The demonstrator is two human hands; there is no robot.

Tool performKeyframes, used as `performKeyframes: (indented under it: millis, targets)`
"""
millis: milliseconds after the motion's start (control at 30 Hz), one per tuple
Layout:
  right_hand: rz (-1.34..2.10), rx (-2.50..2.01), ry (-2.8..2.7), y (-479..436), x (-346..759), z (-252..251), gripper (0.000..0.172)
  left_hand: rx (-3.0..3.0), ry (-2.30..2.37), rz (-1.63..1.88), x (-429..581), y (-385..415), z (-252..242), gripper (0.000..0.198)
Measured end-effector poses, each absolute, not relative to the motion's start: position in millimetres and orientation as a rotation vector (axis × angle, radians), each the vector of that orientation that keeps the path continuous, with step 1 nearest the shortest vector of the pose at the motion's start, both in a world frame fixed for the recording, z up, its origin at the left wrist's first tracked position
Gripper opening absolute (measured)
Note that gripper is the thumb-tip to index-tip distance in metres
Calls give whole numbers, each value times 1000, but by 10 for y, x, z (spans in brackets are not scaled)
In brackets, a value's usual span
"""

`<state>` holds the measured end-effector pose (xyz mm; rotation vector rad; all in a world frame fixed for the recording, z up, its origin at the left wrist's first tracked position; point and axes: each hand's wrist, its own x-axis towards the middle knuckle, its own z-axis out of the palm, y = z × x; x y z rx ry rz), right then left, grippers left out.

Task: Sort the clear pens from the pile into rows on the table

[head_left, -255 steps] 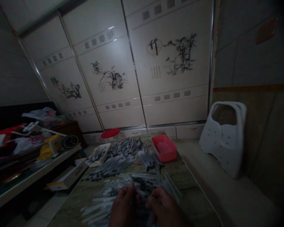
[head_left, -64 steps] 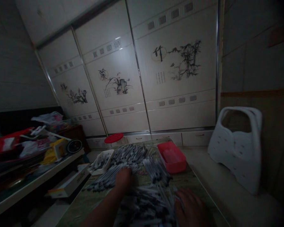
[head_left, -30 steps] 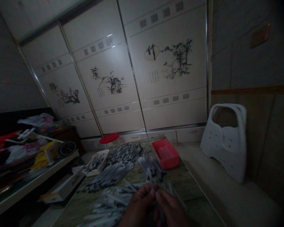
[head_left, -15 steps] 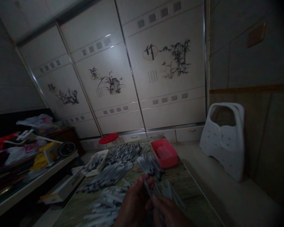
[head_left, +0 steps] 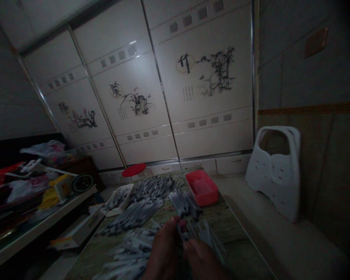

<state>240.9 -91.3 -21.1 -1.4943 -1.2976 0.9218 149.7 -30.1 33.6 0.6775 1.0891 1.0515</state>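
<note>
My left hand [head_left: 165,247] is closed at the near side of the table, its fingertips pinching a thin, see-through pen [head_left: 180,229]. On the same pen, my right hand [head_left: 202,256] closes thumb and fingers from the right; much of the pen is hidden by the hands. Just beyond my fingertips lies a bundle of clear pens with dark ends [head_left: 184,204]. Loose clear tubes [head_left: 211,239] lie beside my right hand. Left of my left hand spreads a pile of whitish, see-through pen parts [head_left: 131,249]. The dim light blurs fine detail.
The table [head_left: 239,245] also bears a row of grey pens [head_left: 137,214], a larger heap [head_left: 154,186], a white tray [head_left: 116,212] of pens and a pink box [head_left: 207,199]. Around it stand a red stool [head_left: 134,170], a cluttered shelf [head_left: 43,217] and a white folded plastic seat [head_left: 274,179].
My right hand has shifted slightly up along the pen, closer to my left fingertips. Less of the pen shows now. The piles and containers stay in place.
</note>
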Motion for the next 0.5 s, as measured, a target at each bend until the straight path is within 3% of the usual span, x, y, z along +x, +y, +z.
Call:
performKeyframes:
  millis: [200, 333, 500]
  targets:
    - [765, -1523, -1520, -993, 2438, -384, 40, 867, 1178, 1323, 1194, 153, 411, 21]
    - [734, -1540, -1338, -1072, 2564, -338, 45, 1205, 1211, 1234, 978, 227, 492, 37]
    - [707, -1547, -1242, -1076, 2632, -272, 45, 1514, 1237, 1110, 927, 88, 348, 35]
